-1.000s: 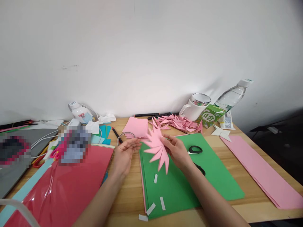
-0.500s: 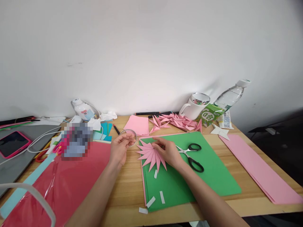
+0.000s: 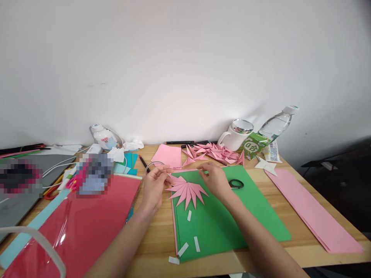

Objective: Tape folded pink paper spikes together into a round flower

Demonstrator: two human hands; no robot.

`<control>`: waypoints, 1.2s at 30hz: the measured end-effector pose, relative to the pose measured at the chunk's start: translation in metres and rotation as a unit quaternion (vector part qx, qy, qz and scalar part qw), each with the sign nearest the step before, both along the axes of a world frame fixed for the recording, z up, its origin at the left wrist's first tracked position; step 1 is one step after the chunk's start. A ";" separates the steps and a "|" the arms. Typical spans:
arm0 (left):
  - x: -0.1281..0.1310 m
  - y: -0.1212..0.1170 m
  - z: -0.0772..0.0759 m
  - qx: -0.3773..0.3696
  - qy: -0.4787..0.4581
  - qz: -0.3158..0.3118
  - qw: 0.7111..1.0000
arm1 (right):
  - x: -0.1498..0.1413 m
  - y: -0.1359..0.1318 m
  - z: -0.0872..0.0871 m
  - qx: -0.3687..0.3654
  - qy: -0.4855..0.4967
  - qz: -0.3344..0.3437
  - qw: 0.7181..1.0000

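Observation:
A thin clear ring, seemingly a roll of tape (image 3: 154,163), is held in my left hand (image 3: 155,187), whose fingers and thumb are pinched together in front of it. Beside those fingertips a pleated pink paper fan (image 3: 188,192) with pointed tips lies on the green paper sheet (image 3: 232,227). My right hand (image 3: 215,179) is above the fan's right side, apart from it, fingers bent and nearly closed; whatever they pinch is too fine to make out. Black-handled scissors (image 3: 237,184) lie partly hidden behind the right hand. Small white strips (image 3: 197,244) lie near the sheet's left edge.
At the back are a pink paper stack (image 3: 166,155), folded pink pieces (image 3: 217,153), a white mug (image 3: 236,135), a green box (image 3: 252,146) and a leaning water bottle (image 3: 275,125). Pink strips (image 3: 315,212) lie right, a red sheet (image 3: 95,220) left.
My right hand has lifted off the pink fan and shifted right and up. My left hand has moved right with the ring, close to the fan. The fan has turned slightly.

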State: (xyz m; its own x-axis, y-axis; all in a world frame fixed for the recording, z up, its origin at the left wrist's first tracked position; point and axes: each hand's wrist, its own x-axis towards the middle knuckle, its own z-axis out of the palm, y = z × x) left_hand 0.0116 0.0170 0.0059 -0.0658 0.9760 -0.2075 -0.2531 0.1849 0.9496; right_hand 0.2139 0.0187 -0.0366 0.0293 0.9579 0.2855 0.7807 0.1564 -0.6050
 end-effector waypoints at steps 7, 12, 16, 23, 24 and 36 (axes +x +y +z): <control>0.008 -0.005 0.009 0.020 0.071 -0.081 0.994 | -0.004 0.030 0.005 0.044 -0.150 0.161 0.975; 0.001 0.006 0.002 0.083 0.173 -0.133 0.972 | -0.009 0.040 0.003 0.078 -0.198 0.220 0.952; -0.009 0.015 -0.012 0.120 0.214 -0.101 0.964 | -0.008 0.034 0.002 0.104 -0.185 0.203 0.956; -0.034 0.030 -0.022 0.180 0.356 0.001 0.917 | 0.001 0.009 0.006 0.092 -0.128 0.076 0.985; -0.037 0.032 -0.022 0.186 0.383 0.014 0.905 | 0.000 0.005 0.008 0.055 -0.103 0.083 0.990; -0.055 0.041 -0.038 0.179 0.568 0.030 0.803 | -0.037 -0.015 0.016 -0.165 0.000 0.131 0.978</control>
